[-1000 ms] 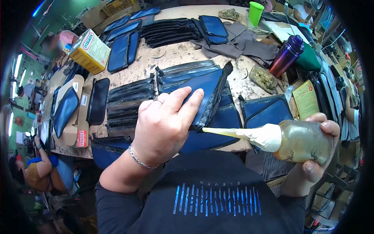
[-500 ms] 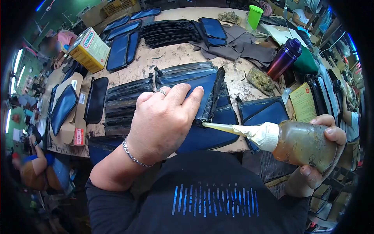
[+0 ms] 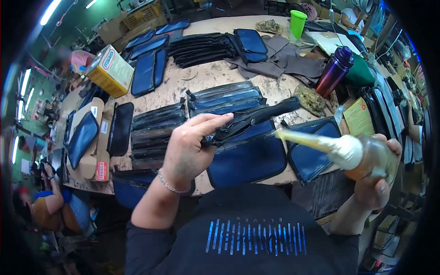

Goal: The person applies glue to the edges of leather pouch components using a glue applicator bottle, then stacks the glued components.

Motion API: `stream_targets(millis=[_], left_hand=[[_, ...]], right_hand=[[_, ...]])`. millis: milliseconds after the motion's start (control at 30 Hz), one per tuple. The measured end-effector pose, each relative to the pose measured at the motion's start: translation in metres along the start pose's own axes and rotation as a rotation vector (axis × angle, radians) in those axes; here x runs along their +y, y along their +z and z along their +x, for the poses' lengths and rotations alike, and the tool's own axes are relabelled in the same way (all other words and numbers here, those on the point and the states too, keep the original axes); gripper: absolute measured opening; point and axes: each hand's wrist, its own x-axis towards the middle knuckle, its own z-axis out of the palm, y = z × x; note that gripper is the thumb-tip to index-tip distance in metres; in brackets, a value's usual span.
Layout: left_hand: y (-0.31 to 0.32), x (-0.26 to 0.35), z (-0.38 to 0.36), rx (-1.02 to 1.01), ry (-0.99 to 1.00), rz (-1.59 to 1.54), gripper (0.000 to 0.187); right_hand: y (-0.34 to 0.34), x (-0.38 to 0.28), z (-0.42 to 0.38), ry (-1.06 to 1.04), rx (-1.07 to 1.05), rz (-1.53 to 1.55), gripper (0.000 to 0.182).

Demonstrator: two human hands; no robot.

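My left hand (image 3: 185,144) has its fingers closed on one end of a blue-and-black pouch piece (image 3: 256,115), lifted off the table and turned nearly edge-on. My right hand (image 3: 382,183) grips a squeeze bottle (image 3: 366,158) of brownish liquid, with a white wrapped neck and a long pale nozzle. The nozzle points left, its tip apart from the pouch piece. Beneath them lies a flat blue panel (image 3: 247,160) with black edging. Another blue panel (image 3: 314,146) rests beside it, under the nozzle. Stacked dark strips (image 3: 153,133) lie left of my left hand.
A yellow-and-white can (image 3: 111,71) and an open cardboard box (image 3: 87,160) stand on the left. Farther back are stacked black pieces (image 3: 201,50), a purple bottle (image 3: 334,71) and a green cup (image 3: 297,25). Another person (image 3: 55,201) is at the left edge.
The nozzle has left the pouch piece's corner, and the squeeze bottle has moved right. My left hand has lifted and turned the piece from face-up to edge-on.
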Motion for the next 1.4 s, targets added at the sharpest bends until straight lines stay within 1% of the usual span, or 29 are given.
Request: stream_targets(millis=[33,67,133,167,200,267,300,333,400,533,633,733,833,933,1000,1067,1167,1400], left_hand=[[0.006,-0.01,-0.003,0.022,-0.025,-0.113,0.032],[0.015,-0.018,-0.006,0.057,-0.078,-0.26,0.024],[0.027,-0.025,-0.015,0.082,-0.232,-0.537,0.028],[0.03,-0.026,-0.018,0.078,-0.26,-0.573,0.02],[0.034,-0.028,-0.021,0.081,-0.266,-0.574,0.02],[0.041,-0.034,-0.025,0.1,-0.295,-0.676,0.021],[0.043,-0.035,-0.026,0.122,-0.314,-0.651,0.021],[0.044,-0.035,-0.026,0.122,-0.318,-0.653,0.021],[0.046,-0.036,-0.027,0.153,-0.32,-0.64,0.021],[0.05,-0.04,-0.03,0.182,-0.313,-0.649,0.02],[0.049,-0.035,-0.031,0.205,-0.317,-0.551,0.021],[0.054,-0.033,-0.034,0.24,-0.34,-0.513,0.017],[0.065,-0.034,-0.041,0.355,-0.405,-0.851,0.017],[0.067,-0.032,-0.044,0.377,-0.49,-0.993,0.017],[0.067,-0.03,-0.044,0.375,-0.482,-0.983,0.017],[0.065,-0.029,-0.044,0.375,-0.474,-0.969,0.017],[0.064,-0.029,-0.044,0.367,-0.467,-0.957,0.018],[0.062,-0.028,-0.045,0.383,-0.456,-0.95,0.018]], right_hand=[[-0.006,0.008,-0.004,-0.007,0.064,0.07,0.073],[-0.011,0.012,-0.006,-0.003,0.059,0.081,0.073],[-0.02,0.02,-0.012,0.123,0.197,0.254,0.07],[-0.026,0.026,-0.015,0.14,0.159,0.333,0.067],[-0.03,0.031,-0.018,0.146,0.157,0.332,0.067],[-0.034,0.039,-0.024,0.209,0.228,0.373,0.064],[-0.036,0.042,-0.026,0.24,0.292,0.351,0.063],[-0.038,0.045,-0.028,0.243,0.292,0.35,0.063],[-0.043,0.051,-0.032,0.299,0.393,0.358,0.063],[-0.048,0.057,-0.033,0.279,0.34,0.291,0.062],[-0.039,0.059,-0.027,0.248,0.338,0.189,0.06],[-0.04,0.062,-0.021,0.15,0.323,0.17,0.055],[-0.039,0.064,-0.013,0.072,0.325,0.187,0.05],[-0.044,0.066,-0.01,0.045,0.35,0.132,0.049],[-0.041,0.063,-0.008,0.044,0.372,0.129,0.049],[-0.041,0.064,-0.007,-0.018,0.367,0.008,0.048],[-0.044,0.062,-0.004,-0.044,0.343,-0.041,0.047],[-0.043,0.063,0.002,-0.045,0.312,-0.078,0.046]])
